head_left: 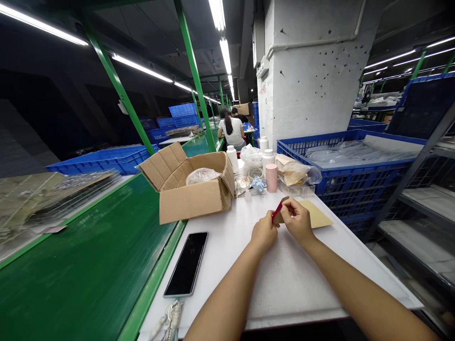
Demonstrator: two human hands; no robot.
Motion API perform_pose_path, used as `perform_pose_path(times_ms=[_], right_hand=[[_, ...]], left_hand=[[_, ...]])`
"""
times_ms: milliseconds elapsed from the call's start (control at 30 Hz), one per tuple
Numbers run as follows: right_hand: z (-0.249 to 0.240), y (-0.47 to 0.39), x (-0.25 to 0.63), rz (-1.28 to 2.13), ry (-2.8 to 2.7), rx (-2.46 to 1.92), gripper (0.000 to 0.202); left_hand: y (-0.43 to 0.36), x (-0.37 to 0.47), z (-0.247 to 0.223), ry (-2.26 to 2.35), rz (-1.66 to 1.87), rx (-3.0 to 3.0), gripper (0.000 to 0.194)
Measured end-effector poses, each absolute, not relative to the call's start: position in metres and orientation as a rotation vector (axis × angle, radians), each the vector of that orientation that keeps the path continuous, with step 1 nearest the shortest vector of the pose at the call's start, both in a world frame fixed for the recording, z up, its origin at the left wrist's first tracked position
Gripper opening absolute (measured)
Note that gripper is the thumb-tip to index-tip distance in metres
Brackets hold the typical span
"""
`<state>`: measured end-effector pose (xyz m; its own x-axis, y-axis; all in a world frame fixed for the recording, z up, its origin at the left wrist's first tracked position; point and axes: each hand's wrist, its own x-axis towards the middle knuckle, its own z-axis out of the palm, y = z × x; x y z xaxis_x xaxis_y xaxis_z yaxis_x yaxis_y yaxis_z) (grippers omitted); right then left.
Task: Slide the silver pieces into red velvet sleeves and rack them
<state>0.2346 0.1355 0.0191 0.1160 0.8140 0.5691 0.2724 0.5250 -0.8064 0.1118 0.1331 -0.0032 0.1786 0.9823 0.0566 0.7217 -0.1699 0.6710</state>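
Above the white table (227, 246), my left hand (265, 232) is closed on a small flat piece (277, 213) with a red edge and a brownish face. My right hand (296, 220) pinches the upper part of that same piece; its exact kind does not show. Just beyond the right hand lies a yellowish sheet (316, 213), partly hidden by it. A pink bottle (271, 178) stands behind both hands, beside a crumpled blue scrap (258, 183) and a roll of tape (255, 173).
An open cardboard box (192, 203) with a plastic bag stands at the table's left edge. A phone (187, 265) lies nearer me. Left runs a green conveyor belt (99, 265); right stand a blue crate (341, 175) and metal shelving (419, 237). A person (232, 132) sits ahead.
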Motion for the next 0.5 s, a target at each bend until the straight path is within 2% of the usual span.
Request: perform_pose_path(times_ms=[200,500], right_hand=[[0.018,0.135,0.235,0.507,-1.433,-1.000,0.004],[0.019,0.136,0.234,0.460,-1.424,-1.039,0.006]], left_hand=[[0.131,0.111,0.003,1.684,0.657,1.953,0.032],[0.130,0.111,0.008,1.799,0.553,2.053,0.034]])
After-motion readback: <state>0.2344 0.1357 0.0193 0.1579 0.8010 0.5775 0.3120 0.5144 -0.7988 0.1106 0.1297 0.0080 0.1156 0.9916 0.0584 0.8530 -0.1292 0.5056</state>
